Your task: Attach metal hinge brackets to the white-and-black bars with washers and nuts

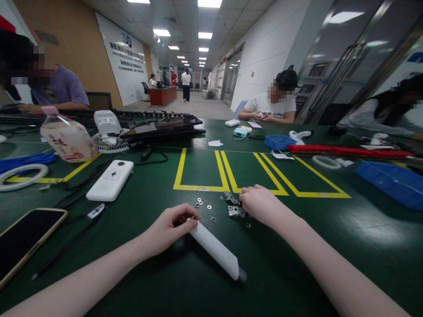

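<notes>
My left hand point(180, 223) is closed on the upper end of a long white tube-like part point(214, 248), thumb on top. A dark grey tip point(242, 275) sticks out of the part's lower right end. My right hand point(259, 203) reaches to small metal brackets point(235, 211) on the table, its fingers curled at their right side; whether it pinches anything is hidden. A darker bracket point(230, 197) lies just above. Several small metal nuts point(209, 207) are scattered between the hands.
Yellow tape outlines point(205, 188) mark the green table ahead. On the left are a white power bank point(110, 180), a phone point(29, 237), a drink bottle point(69, 136), a small fan point(109, 127) and cables. Blue trays point(393, 185) sit at right. Other people point(272, 101) sit around the table.
</notes>
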Demonstrator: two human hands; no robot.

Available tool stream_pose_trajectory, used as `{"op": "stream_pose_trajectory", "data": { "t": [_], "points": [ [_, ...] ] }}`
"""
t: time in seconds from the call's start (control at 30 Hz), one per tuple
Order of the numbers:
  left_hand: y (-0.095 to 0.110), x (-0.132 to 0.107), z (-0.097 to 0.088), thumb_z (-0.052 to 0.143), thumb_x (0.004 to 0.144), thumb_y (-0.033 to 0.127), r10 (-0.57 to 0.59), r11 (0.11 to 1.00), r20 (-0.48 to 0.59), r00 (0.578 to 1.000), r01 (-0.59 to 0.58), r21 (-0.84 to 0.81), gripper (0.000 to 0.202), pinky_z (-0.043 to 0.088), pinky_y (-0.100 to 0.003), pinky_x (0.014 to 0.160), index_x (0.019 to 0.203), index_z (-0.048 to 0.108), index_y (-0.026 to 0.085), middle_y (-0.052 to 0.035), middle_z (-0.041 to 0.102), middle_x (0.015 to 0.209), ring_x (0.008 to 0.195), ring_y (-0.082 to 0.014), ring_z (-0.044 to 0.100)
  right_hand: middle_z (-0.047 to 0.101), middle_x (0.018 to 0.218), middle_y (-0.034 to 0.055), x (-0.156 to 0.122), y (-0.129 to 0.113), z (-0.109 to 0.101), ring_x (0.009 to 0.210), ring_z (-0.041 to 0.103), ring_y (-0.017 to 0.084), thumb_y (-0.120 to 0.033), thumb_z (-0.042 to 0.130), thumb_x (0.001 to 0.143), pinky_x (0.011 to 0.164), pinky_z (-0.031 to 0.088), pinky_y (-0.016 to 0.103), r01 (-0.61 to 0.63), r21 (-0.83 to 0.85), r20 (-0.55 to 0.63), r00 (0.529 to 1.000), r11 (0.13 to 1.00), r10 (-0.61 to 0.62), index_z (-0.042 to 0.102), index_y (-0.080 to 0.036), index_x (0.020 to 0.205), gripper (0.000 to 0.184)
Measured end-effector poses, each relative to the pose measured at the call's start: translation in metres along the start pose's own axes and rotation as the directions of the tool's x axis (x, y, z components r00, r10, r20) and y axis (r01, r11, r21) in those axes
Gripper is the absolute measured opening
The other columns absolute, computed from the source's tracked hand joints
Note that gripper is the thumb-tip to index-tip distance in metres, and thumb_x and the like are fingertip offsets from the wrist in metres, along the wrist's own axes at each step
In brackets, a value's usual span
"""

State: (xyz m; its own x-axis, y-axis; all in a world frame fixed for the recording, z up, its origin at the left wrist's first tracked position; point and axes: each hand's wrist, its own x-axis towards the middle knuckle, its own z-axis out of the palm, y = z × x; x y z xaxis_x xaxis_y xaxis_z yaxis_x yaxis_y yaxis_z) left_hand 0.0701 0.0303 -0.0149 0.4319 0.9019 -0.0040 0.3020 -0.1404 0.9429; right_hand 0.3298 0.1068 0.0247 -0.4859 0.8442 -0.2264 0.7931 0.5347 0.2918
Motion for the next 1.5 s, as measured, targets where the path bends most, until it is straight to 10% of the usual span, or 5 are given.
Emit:
{"op": "stream_pose_trajectory", "data": {
  "t": [0.47, 1.17, 1.4, 1.5],
  "points": [
    [0.008, -0.002, 0.000, 0.053, 0.092, 0.031, -0.032, 0.999, 0.014, 0.999, 0.032, 0.012, 0.017, 0.047, -0.035, 0.086, 0.103, 0.061, 0.020, -0.0033, 0.062, 0.102, 0.098, -0.0211, 0.058, 0.065, 0.091, 0.0044, -0.003, 0.036, 0.008, 0.083, 0.062, 0.014, -0.019, 0.057, 0.092, 0.066, 0.044, 0.021, -0.090, 0.544, 0.106, 0.994, 0.834, 0.038, 0.067, -0.013, 0.093, 0.012],
    [0.005, -0.001, 0.000, 0.054, 0.092, 0.031, -0.001, 1.000, 0.000, 1.000, 0.001, 0.013, 0.017, 0.047, -0.033, 0.084, 0.102, 0.061, 0.020, -0.0028, 0.062, 0.097, 0.093, -0.0196, 0.058, 0.062, 0.088, 0.0037, -0.007, 0.027, 0.000, 0.079, 0.059, 0.015, -0.017, 0.058, 0.083, 0.069, 0.046, 0.024, 0.026, 0.698, -0.063, 0.998, 0.715, 0.025, 0.062, -0.013, 0.089, 0.008],
    [-0.009, 0.004, 0.001, 0.061, 0.088, 0.030, 0.064, 0.997, -0.007, 0.998, -0.065, -0.043, 0.018, 0.047, -0.031, 0.078, 0.102, 0.063, 0.019, -0.0019, 0.063, 0.095, 0.087, -0.0179, 0.059, 0.065, 0.089, 0.0033, -0.019, -0.038, -0.021, 0.081, 0.060, 0.013, -0.028, 0.063, 0.084, 0.075, 0.049, 0.026, 0.305, 0.934, -0.318, 0.947, 0.187, 0.044, 0.066, -0.015, 0.091, 0.015],
    [-0.010, 0.005, 0.002, 0.063, 0.087, 0.026, 0.115, 0.991, 0.010, 0.993, -0.114, -0.071, 0.015, 0.047, -0.028, 0.075, 0.100, 0.064, 0.019, -0.0007, 0.063, 0.092, 0.082, -0.0158, 0.058, 0.065, 0.090, 0.0016, -0.021, -0.064, -0.017, 0.084, 0.061, 0.013, -0.026, 0.063, 0.087, 0.077, 0.050, 0.026, 0.341, 0.934, -0.344, 0.939, 0.110, 0.007, 0.068, -0.016, 0.092, 0.012]
  ]
}}
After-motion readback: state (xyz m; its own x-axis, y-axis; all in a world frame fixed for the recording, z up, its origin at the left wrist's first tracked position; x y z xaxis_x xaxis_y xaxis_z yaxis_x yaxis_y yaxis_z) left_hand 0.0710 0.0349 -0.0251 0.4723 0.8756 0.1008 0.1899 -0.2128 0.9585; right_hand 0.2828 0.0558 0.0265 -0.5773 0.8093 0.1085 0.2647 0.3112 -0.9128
